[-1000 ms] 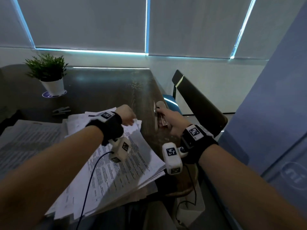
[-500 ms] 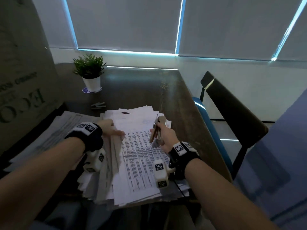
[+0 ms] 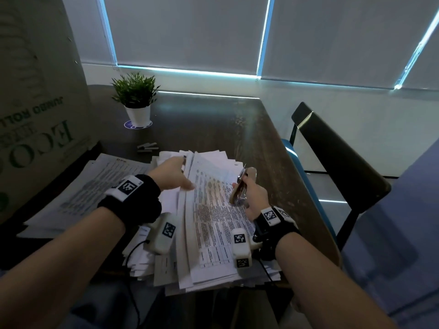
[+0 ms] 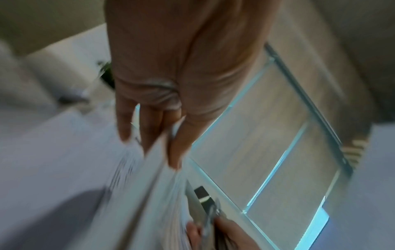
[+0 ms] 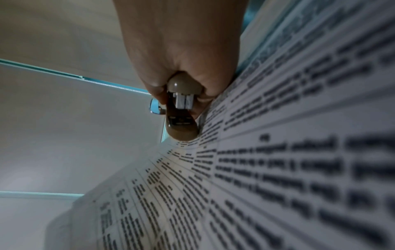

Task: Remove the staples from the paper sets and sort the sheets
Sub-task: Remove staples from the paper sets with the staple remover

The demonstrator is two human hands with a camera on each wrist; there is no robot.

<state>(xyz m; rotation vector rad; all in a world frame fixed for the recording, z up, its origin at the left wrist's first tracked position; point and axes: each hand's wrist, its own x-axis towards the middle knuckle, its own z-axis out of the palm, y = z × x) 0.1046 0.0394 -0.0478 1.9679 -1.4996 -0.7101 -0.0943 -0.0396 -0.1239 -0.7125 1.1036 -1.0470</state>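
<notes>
Paper stack (image 3: pixel 213 224) lies at the near edge of the table (image 3: pixel 209 119). Left hand (image 3: pixel 169 173) pinches the stack's raised left edge; right hand (image 3: pixel 255 198) grips a stapler (image 3: pixel 242 186) over its right side. Beyond the stack: potted plant (image 3: pixel 136 98).

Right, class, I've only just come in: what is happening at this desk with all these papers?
A person is sitting at a dark table working through a big pile of printed papers. The left hand pinches the edge of a few sheets and lifts them off the pile. The right hand has its grip round a small staple tool, held just above the top sheet. A flatter spread of papers lies to the left, beside a cardboard box.
</notes>
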